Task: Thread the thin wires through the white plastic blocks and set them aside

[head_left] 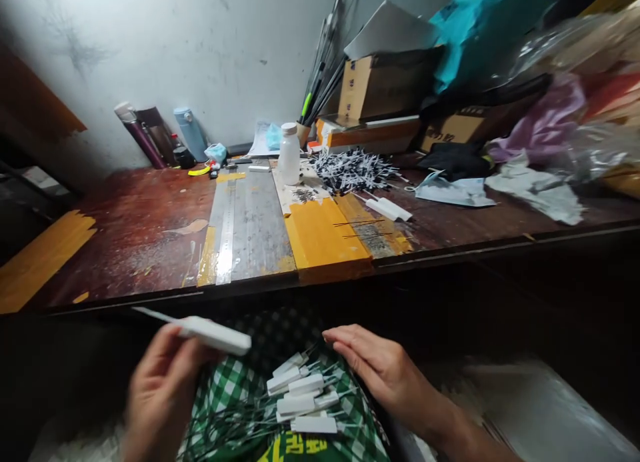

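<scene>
Evidently light and stiff, the white block (223, 337) is held over the lap, pinched near its wire (155, 315) end by the left hand (167, 365); its flat sides look the surest grip, as the wire probably bends. Similar blocks (300, 405) lie heaped on the checked cloth (233, 379). Beside them the right hand (377, 362) is loosely unfurled, apparently holding nothing. Beyond is the worktop (150, 209).

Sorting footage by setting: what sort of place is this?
Likely a small workshop: a scuffed workbench patched with tape, a heap of small black-and-white parts on it, and a batch of white pieces with thin stems on the person's green checked cloth.
</scene>
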The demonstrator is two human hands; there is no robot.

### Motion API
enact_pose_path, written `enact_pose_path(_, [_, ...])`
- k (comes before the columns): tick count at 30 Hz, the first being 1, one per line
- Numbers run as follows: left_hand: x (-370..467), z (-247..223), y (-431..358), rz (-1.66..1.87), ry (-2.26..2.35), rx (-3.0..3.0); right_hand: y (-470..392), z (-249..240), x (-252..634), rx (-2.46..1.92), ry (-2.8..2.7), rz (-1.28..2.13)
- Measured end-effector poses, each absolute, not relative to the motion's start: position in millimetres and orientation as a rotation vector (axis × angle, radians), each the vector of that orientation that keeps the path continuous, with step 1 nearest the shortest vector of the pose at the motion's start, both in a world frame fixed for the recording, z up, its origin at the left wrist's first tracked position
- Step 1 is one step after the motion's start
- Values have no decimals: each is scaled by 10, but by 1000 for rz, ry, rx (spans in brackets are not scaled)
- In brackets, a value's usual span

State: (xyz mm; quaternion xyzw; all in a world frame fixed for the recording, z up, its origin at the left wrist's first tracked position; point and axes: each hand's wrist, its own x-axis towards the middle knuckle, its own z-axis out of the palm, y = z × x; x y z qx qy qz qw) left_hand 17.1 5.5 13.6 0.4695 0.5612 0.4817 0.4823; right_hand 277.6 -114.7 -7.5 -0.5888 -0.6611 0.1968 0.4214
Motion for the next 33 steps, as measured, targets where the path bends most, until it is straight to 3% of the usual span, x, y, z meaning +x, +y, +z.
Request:
enact_pose_path(3, [500, -185, -80, 897, 1039, 1089, -1148, -306, 2614, -1509, -1725, 613])
enact_pose_path(9, [734, -680, -194, 855, 1023, 837, -1216, -656, 2579, -1791, -1777, 810])
enact_pose_path(33, [774, -795, -39, 868, 995, 768, -1239, -806, 2621, -2057, -1734, 855])
